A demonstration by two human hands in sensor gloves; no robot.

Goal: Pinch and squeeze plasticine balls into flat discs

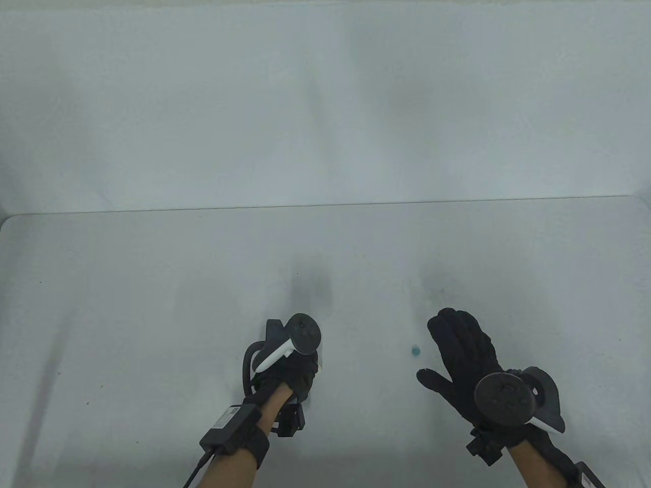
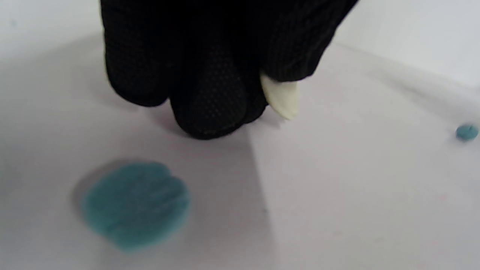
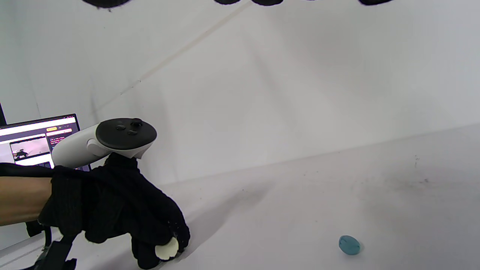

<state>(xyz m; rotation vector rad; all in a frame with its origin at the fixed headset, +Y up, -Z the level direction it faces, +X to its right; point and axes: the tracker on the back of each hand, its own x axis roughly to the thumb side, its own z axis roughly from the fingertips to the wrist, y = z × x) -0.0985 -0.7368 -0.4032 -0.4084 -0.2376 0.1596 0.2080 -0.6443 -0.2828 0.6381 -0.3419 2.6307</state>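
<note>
Closest to the camera, the left hand sits low over the table with its fingers curled in, pinching a cream-white piece of plasticine between the gloved fingertips; only a sliver of it pokes out, already looking squashed thin. Just on the wrist side of that hand, a flattened teal disc lies on the table with finger dents across its top, blurry in the left wrist view. To the right of the left hand, well apart from it, the right hand hovers spread wide, palm down, gripping nothing. Between the two hands, just beside the right hand's fingers, a small teal ball rests on the table, still roundish. A bit farther out from the left hand there are dark smudges on the table. In the right wrist view a monitor glows behind the left hand.
</note>
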